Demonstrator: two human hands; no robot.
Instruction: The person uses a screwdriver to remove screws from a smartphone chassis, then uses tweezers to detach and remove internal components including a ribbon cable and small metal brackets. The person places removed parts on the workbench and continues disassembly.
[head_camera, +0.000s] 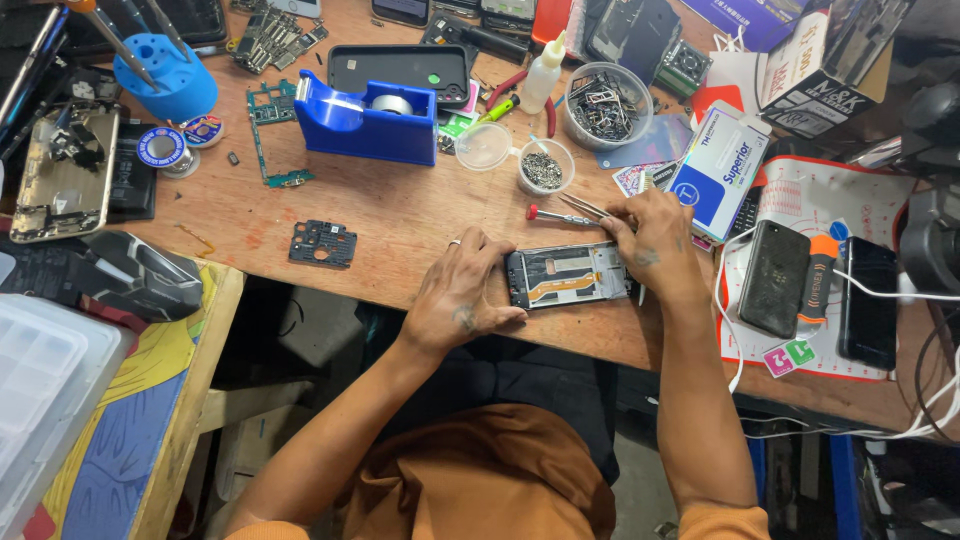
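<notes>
Nearest: orange shirt, below the wooden bench edge.
Phone: opened phone, back off, grey frame, orange flex strip inside; flat at the bench's near edge.
Left hand: fingers curled, gripping its left end.
Right hand: pinching tweezers above its right end.

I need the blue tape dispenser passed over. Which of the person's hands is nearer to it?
Left. The left hand rests on the opened phone, just below and right of the blue tape dispenser; the right hand holds tweezers farther right.
</notes>
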